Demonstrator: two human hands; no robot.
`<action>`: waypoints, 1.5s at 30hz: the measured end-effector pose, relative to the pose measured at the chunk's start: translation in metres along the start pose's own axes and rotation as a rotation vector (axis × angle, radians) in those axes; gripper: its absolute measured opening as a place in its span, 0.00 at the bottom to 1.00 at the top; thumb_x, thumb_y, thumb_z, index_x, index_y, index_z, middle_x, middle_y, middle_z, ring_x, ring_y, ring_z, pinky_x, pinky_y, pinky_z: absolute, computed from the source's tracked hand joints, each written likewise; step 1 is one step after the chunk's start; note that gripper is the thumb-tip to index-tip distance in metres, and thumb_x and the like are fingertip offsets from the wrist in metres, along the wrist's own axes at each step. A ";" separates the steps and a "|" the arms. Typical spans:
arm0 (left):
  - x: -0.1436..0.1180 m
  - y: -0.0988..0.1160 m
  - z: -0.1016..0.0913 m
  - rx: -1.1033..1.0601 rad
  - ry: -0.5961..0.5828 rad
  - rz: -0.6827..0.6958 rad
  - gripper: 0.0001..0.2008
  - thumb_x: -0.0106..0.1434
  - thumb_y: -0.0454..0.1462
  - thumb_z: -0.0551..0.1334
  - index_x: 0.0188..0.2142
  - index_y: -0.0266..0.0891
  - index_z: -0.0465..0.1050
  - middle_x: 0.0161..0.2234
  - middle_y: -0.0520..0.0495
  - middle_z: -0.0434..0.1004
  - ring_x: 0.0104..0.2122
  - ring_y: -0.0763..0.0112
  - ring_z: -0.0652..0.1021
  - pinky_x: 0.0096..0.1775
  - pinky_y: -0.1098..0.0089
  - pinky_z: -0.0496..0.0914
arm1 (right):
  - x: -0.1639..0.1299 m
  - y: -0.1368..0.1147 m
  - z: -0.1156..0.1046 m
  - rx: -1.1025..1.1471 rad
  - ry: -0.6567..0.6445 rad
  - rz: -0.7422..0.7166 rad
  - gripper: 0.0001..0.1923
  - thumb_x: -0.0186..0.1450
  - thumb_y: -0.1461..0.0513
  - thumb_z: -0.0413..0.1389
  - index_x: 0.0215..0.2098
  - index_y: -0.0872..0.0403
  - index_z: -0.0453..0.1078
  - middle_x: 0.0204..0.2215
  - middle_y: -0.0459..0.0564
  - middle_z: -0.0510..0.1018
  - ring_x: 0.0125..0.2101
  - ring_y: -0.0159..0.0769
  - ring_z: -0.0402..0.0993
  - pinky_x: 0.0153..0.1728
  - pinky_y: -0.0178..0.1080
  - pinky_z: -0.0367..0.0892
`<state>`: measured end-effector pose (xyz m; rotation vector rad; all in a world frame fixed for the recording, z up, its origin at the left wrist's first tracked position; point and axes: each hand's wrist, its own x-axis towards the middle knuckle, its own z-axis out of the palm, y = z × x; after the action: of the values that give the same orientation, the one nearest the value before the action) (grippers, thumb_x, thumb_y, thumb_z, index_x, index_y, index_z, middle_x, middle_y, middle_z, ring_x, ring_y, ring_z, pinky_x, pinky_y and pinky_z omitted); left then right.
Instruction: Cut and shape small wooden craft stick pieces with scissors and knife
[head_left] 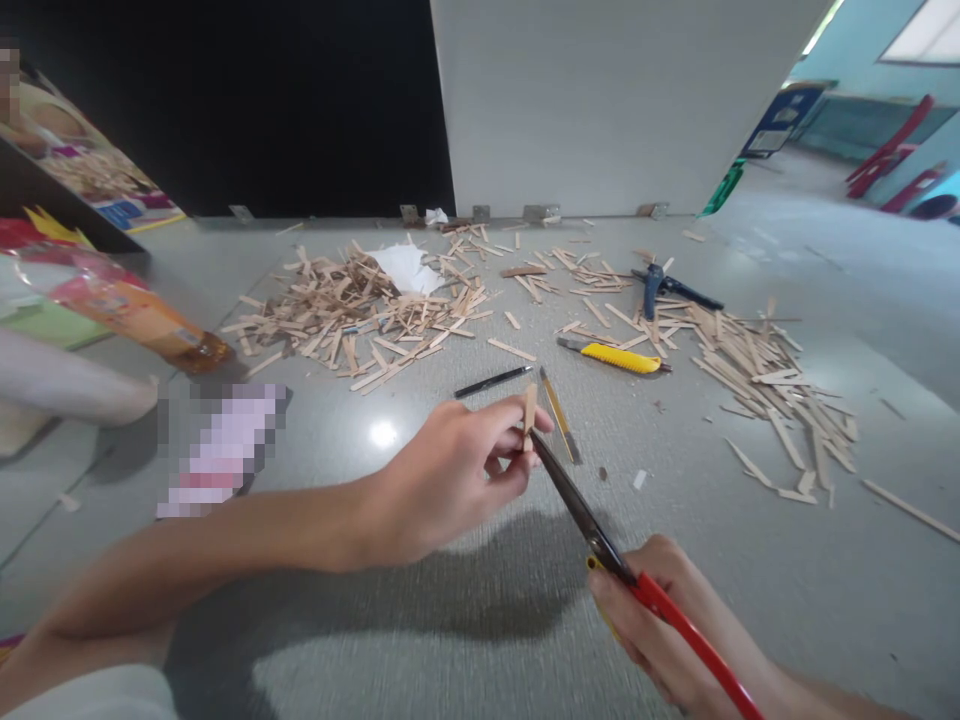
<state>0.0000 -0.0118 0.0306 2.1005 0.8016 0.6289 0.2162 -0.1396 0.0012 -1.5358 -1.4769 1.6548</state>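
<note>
My left hand (457,470) pinches a short wooden stick piece (529,408) upright between thumb and fingers, just above the grey floor. My right hand (667,625) grips red-handled scissors (600,540), whose dark blades point up and left and meet the lower end of the stick piece. Both hands are low in the view, over bare floor.
Heaps of cut wooden sticks (352,310) lie ahead left and another pile (757,365) to the right. A yellow utility knife (619,358), blue glue gun (660,285), black pen (491,381), and a thin blade (559,412) lie nearby. A white board (600,110) stands behind.
</note>
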 end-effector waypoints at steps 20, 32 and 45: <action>0.019 -0.008 -0.018 0.023 -0.118 0.053 0.11 0.69 0.30 0.59 0.45 0.39 0.79 0.30 0.52 0.82 0.27 0.74 0.80 0.34 0.75 0.72 | 0.006 0.007 -0.004 0.702 -0.256 0.226 0.42 0.57 0.28 0.63 0.11 0.49 0.56 0.04 0.37 0.53 0.04 0.21 0.45 0.04 0.26 0.45; 0.018 -0.001 -0.022 -0.200 -0.197 -0.268 0.05 0.77 0.37 0.54 0.47 0.41 0.67 0.26 0.54 0.76 0.25 0.70 0.77 0.26 0.72 0.71 | 0.010 0.032 0.001 0.585 -0.080 0.056 0.41 0.66 0.28 0.54 0.15 0.50 0.61 0.04 0.36 0.55 0.05 0.22 0.48 0.07 0.26 0.48; 0.018 0.005 -0.024 -0.180 -0.126 -0.224 0.17 0.78 0.40 0.47 0.46 0.37 0.73 0.22 0.59 0.52 0.21 0.72 0.56 0.24 0.71 0.55 | 0.018 0.031 0.001 0.458 -0.024 0.061 0.40 0.65 0.27 0.54 0.17 0.49 0.62 0.05 0.36 0.56 0.06 0.22 0.48 0.07 0.27 0.51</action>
<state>-0.0020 0.0102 0.0510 1.8359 0.8606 0.4275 0.2206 -0.1349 -0.0335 -1.3162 -0.9744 1.8880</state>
